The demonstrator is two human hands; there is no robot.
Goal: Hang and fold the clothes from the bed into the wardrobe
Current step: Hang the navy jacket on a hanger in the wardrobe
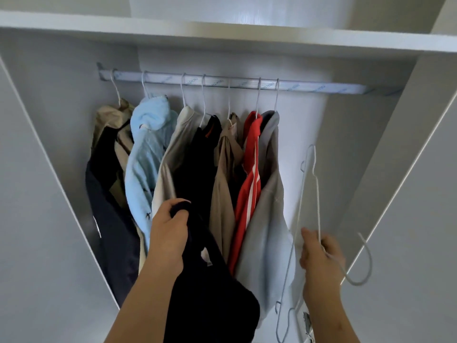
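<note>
While left hand (168,233) clutches black garment (210,293), right hand (319,253) grips white hanger (317,206) alongside

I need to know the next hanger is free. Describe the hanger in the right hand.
The hanger is thin white wire, bare, with no garment on it. The right hand grips it near the neck, off the rail and turned on its side: the hook curls out to the lower right, one shoulder points up, the other down. It sits just right of the grey garment.
</note>
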